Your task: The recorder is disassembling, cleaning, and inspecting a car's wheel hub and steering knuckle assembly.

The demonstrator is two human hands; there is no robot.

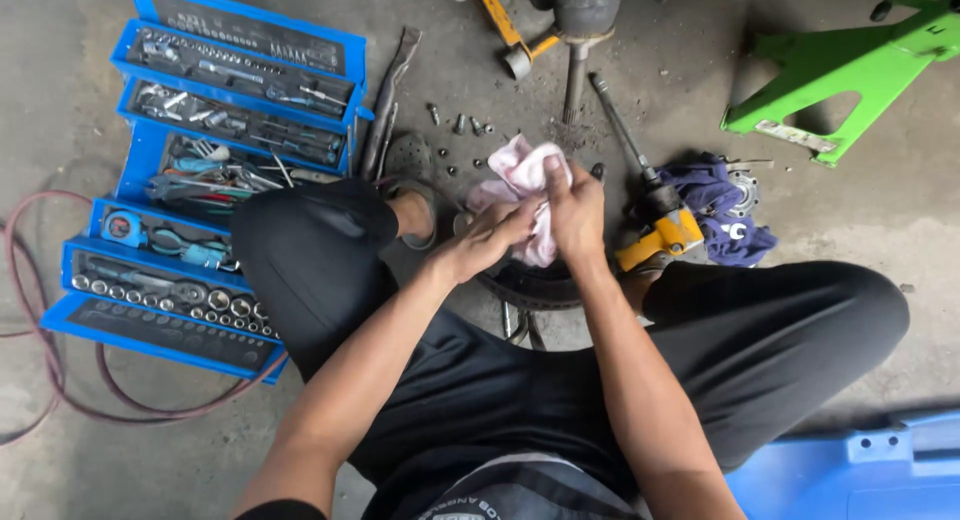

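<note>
Both hands on the pink rag (525,175), held just above the floor between the knees. Right hand (577,212) clamps it from the right side, fingers curled over the top. Left hand (492,238) grips its lower edge from below-left. Yellow impact wrench (662,235) just right of the hands, blue toolbox (140,325) well left, loose bolts (460,125) beyond the rag

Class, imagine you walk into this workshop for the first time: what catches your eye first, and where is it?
At the centre, the left hand and right hand together grip a pale pink rag above the seated person's lap. To the left, a bright blue fold-out toolbox lies open on the concrete floor, its tiers full of sockets and tools. At the upper right stands a vivid green stand, with a yellow power tool lying nearer the hands.
</note>
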